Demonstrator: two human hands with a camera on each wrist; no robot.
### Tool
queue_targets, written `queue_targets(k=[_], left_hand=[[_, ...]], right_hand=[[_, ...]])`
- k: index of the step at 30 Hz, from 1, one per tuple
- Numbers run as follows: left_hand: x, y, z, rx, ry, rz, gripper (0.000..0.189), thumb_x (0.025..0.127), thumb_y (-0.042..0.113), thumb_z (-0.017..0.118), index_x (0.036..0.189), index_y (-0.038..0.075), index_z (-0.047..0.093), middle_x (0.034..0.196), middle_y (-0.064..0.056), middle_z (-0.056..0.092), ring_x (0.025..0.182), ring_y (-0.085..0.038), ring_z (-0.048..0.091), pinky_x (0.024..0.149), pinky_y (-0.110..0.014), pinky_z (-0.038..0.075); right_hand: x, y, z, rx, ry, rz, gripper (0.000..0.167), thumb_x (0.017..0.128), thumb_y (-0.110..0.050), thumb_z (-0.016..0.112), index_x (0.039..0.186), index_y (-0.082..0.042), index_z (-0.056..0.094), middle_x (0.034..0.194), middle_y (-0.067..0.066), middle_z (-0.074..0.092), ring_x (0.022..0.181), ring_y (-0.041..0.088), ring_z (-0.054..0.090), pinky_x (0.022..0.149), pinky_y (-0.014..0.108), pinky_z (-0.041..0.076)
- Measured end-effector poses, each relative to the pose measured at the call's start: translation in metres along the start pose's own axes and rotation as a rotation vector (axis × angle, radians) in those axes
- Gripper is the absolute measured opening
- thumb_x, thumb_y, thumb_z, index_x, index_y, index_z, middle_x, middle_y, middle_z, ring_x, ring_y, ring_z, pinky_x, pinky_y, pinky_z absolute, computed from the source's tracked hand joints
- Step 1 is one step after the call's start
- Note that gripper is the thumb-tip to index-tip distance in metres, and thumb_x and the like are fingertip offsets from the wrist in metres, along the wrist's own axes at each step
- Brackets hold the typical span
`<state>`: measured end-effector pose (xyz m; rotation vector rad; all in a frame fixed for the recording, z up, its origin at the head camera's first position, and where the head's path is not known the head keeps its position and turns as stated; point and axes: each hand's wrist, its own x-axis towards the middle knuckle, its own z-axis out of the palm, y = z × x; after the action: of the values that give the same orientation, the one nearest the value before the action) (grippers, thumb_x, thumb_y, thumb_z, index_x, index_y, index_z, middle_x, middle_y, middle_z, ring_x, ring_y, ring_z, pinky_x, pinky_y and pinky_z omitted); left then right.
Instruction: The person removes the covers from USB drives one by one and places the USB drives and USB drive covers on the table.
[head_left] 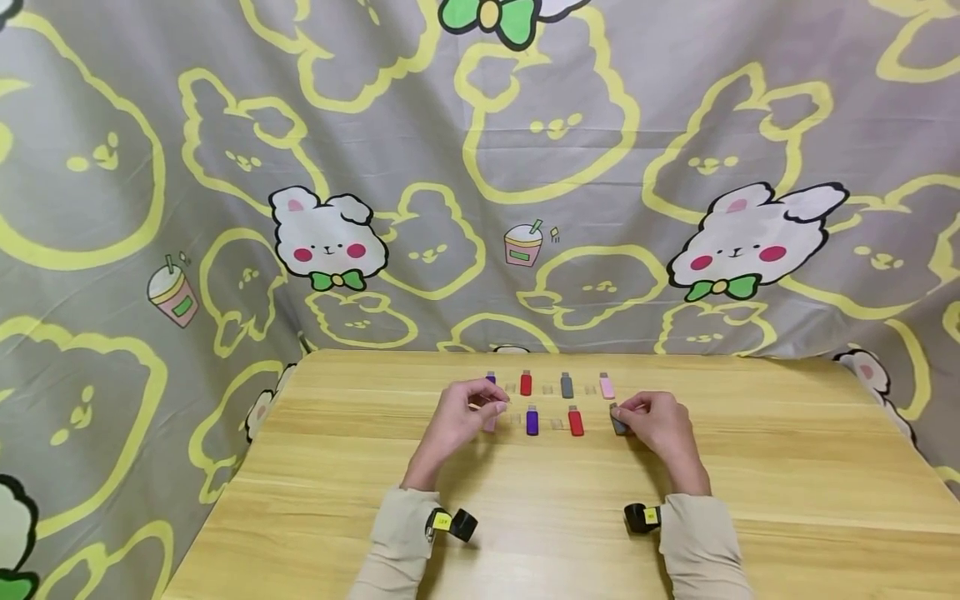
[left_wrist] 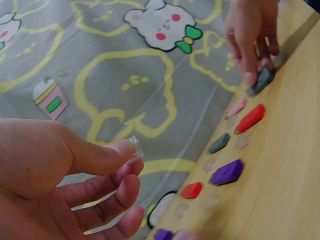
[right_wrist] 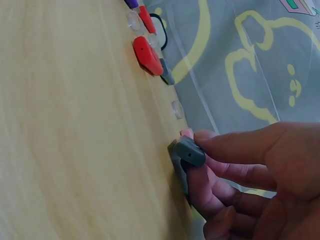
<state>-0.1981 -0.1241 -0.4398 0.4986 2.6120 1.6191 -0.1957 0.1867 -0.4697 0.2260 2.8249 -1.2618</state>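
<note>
Between the thumb and forefinger of my left hand (head_left: 463, 412) is a small clear plastic cap (left_wrist: 135, 149), lifted above the table. Beneath that hand, a pink USB stick (head_left: 490, 423) and a purple one at the back left are partly covered. My right hand (head_left: 662, 427) pinches a grey USB stick (right_wrist: 191, 151) at the right end of the front row, tilted close over the wood. In that row lie a purple USB stick (head_left: 532, 422) and a red USB stick (head_left: 575, 422), with clear caps (head_left: 557, 423) beside them.
Behind runs a second row: a red stick (head_left: 526, 384), a grey stick (head_left: 567, 386) and a pink stick (head_left: 607, 387), with clear caps (head_left: 547, 389) between. The wooden table (head_left: 540, 517) meets a patterned curtain (head_left: 585, 217) at its back edge.
</note>
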Motion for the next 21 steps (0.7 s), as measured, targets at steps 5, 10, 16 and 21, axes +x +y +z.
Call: queue_targets(k=[5,10,16,21], left_hand=[[0.003,0.007,0.027,0.088,-0.061,-0.005,0.008,0.095,0.006,0.072,0.101,0.005,0.077,0.096,-0.002,0.075,0.086,-0.019,0.068,0.082,-0.036,0.057],[0.013,0.018,0.06,0.133,-0.088,0.006,0.007,0.093,0.006,0.074,0.099,0.005,0.079,0.093,0.0,0.074,0.077,-0.008,0.062,0.067,-0.024,0.054],[0.036,0.029,0.093,0.272,-0.097,0.053,0.003,0.092,0.007,0.077,0.093,0.01,0.077,0.081,0.006,0.069,0.07,-0.003,0.055,0.063,-0.018,0.047],[0.056,0.031,0.113,0.384,-0.148,0.055,0.01,0.091,0.008,0.078,0.086,0.014,0.072,0.074,0.01,0.062,0.067,-0.005,0.053,0.061,-0.018,0.044]], right_hand=[[-0.001,0.001,0.004,-0.04,0.044,-0.003,0.025,0.091,-0.024,0.077,0.084,-0.001,0.072,0.071,0.006,0.063,0.064,0.023,0.054,0.056,0.032,0.04],[-0.001,0.001,0.007,-0.061,0.067,0.018,0.026,0.091,-0.027,0.078,0.079,-0.005,0.07,0.068,0.005,0.062,0.06,0.022,0.053,0.051,0.033,0.038],[-0.002,0.003,0.002,-0.046,0.102,0.004,0.027,0.096,-0.027,0.073,0.083,-0.003,0.072,0.072,0.005,0.065,0.062,0.023,0.055,0.053,0.034,0.039],[-0.002,0.003,-0.007,-0.027,0.137,-0.001,0.032,0.099,-0.031,0.067,0.088,-0.002,0.073,0.072,0.004,0.066,0.062,0.022,0.055,0.055,0.034,0.04]])
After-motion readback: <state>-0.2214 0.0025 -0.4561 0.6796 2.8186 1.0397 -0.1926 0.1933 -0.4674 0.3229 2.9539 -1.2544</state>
